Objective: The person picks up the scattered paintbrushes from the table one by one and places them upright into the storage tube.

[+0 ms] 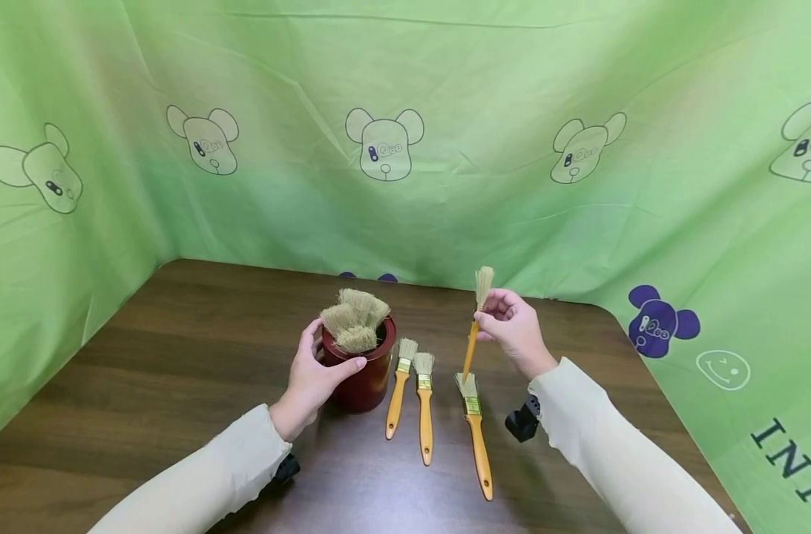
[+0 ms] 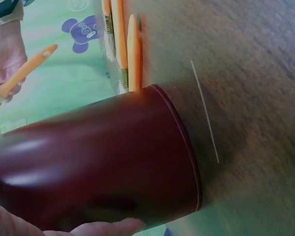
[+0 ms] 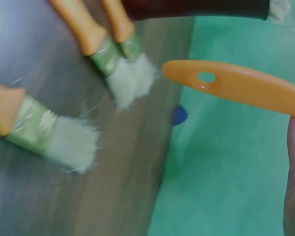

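Note:
My left hand [image 1: 309, 380] grips a dark red cylindrical pot [image 1: 360, 386], thumb along the near rim and fingers round its left side. Several paintbrushes stand in the pot with their pale bristles [image 1: 357, 315] up; their handles are hidden inside. To the right, my right hand [image 1: 517, 330] pinches another paintbrush [image 1: 472, 347] near its ferrule, bristles up and orange handle pointing down, raised over the table. That handle [image 3: 236, 83], with a hole in its end, shows in the right wrist view.
Three paintbrushes lie on the brown wooden table [image 1: 178, 356] right of the pot: one close beside it [image 1: 397, 400], a second [image 1: 425, 426] alongside and a third [image 1: 478, 452] farther right. A green printed cloth [image 1: 445, 222] hangs behind the table and at both sides.

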Motion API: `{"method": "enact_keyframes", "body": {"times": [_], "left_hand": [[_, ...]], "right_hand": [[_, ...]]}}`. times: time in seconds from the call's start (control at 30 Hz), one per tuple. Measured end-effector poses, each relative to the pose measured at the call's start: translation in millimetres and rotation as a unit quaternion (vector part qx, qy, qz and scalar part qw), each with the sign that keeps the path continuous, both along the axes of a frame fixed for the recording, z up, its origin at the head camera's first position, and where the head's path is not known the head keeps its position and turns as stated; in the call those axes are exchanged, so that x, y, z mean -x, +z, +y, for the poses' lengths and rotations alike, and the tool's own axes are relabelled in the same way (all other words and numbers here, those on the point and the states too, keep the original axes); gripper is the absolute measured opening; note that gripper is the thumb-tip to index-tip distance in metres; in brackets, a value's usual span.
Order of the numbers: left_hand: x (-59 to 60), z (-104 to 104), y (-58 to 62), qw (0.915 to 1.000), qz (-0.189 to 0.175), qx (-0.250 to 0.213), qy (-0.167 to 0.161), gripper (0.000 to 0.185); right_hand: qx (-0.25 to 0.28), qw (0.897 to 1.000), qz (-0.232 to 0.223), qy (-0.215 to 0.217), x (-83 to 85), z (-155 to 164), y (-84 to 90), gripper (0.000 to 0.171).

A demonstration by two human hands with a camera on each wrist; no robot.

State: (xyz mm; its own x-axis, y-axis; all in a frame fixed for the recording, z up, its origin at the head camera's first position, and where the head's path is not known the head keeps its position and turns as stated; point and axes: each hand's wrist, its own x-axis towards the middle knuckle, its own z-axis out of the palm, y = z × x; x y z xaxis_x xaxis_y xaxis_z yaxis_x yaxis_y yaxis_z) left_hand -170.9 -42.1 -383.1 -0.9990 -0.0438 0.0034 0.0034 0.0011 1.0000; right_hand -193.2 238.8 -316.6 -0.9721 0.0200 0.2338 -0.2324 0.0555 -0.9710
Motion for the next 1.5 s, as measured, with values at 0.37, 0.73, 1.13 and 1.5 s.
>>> {"method": "enact_keyframes", "body": {"times": [0.37,0.73,1.13,1.5], "left_hand": [[-0.1,0.3,0.2,0.9999,-0.006,0.008,-0.008,0.092],[0.3,1.5,0.9,0.9998,-0.001,0.015,-0.010,0.091],[-4.8,-1.8,0.9,0.9999,-0.003,0.012,-0.010,0.092],[-4.1,-0.3,0.9,0.9998,0.011,0.014,-0.010,0.092]], "right_hand": [[-0.026,0.999,0.033,0.000,15.5,-24.3,24.3,0.026],[0.144,0.985,0.065,-0.069,14.4,-57.5,33.0,0.028],[0.146,0.984,0.098,-0.035,15.1,-84.9,47.0,0.028],[0.063,0.983,0.171,0.001,24.5,-111.5,59.1,0.027]]}}
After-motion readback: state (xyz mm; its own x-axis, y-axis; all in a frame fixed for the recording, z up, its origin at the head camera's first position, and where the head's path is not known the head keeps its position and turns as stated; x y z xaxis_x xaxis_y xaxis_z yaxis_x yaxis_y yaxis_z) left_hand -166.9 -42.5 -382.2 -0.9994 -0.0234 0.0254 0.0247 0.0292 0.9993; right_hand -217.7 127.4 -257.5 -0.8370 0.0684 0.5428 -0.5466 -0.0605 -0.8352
